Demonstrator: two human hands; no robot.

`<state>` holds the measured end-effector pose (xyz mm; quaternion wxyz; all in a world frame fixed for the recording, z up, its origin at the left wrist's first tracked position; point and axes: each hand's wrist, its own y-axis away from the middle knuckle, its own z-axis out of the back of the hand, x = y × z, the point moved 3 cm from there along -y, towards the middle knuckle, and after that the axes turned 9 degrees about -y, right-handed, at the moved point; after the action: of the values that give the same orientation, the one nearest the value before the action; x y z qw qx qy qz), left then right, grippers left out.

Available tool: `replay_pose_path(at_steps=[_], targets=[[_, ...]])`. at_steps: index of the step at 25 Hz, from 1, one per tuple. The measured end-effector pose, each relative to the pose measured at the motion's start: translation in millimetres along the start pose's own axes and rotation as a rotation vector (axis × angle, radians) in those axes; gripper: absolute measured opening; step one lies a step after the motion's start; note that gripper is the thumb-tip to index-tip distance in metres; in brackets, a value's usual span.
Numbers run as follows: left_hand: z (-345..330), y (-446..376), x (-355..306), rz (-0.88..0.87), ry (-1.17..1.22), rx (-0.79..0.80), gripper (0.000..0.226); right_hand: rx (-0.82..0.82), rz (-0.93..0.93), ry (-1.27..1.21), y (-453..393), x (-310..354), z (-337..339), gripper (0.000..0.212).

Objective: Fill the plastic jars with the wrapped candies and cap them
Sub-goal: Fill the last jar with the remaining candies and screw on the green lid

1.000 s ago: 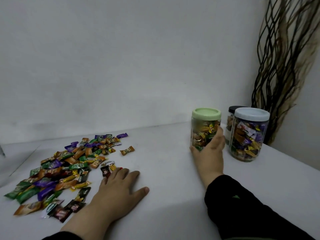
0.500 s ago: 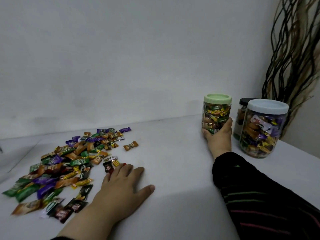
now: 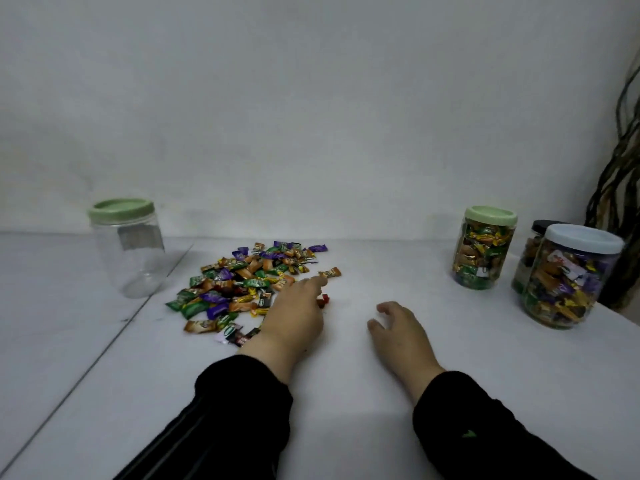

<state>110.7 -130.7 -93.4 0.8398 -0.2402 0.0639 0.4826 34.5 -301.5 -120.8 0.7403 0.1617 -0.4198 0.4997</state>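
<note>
Nearest: two dark sleeves (image 3: 242, 410) come in from the bottom edge onto the white table (image 3: 346, 393). The right hand (image 3: 401, 336) lies on bare tabletop, fingers loosely curled, holding nothing. The left hand (image 3: 294, 315) rests palm down at the right edge of the candy pile (image 3: 242, 285), fingers stretched forward over a few pieces, gripping none that I can see; a red-wrapped piece (image 3: 323, 300) shows just beside its knuckles.

The pile: small wrapped candies in green, purple, orange, brown and black foil, spread loosely left of centre. One orange piece (image 3: 330, 273) lies a little apart at the fingertips.

Farther left: an empty clear jar (image 3: 130, 252), upright, green lid on, standing on a separate grey surface across a seam from the table.

Farther right: a filled jar with green lid (image 3: 483, 252), packed with mixed candies and capped. Beside it, a larger jar with pale blue lid (image 3: 568, 282), also full and capped. Behind that one, a jar with black lid (image 3: 533, 244), mostly hidden; candies visible through its wall.

Dried dark twigs (image 3: 620, 188) stand at the far right against the wall.
</note>
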Motion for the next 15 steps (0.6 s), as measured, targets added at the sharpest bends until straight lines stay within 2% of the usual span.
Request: replay_pose_path(at_steps=[2, 5, 7, 9, 11, 15], targets=[[13.8, 14.5, 17.4, 0.018, 0.004, -0.097, 0.043, 0.11, 0.114, 0.105, 19.7, 19.3, -21.0, 0.047], [40.3, 40.5, 58.7, 0.093, 0.002, -0.25, 0.036, 0.321, 0.218, 0.387, 35.9, 37.1, -46.5, 0.065], [56.9, 56.0, 99.2, 0.285, 0.049, -0.348, 0.037, 0.411, 0.215, 0.503, 36.9, 44.4, -57.2, 0.072], [66.7, 67.6, 137.3, 0.557, 0.156, -0.41, 0.046, 0.443, 0.183, 0.546, 32.5, 45.5, -60.6, 0.075], [71.7, 72.0, 168.0, 0.736, 0.24, -0.471, 0.062, 0.468, 0.174, 0.579, 27.6, 47.0, -65.1, 0.077], [76.1, 50.2, 213.4, 0.778, 0.338, -0.564, 0.099, 0.482, 0.161, 0.633, 24.5, 46.7, -72.8, 0.079]])
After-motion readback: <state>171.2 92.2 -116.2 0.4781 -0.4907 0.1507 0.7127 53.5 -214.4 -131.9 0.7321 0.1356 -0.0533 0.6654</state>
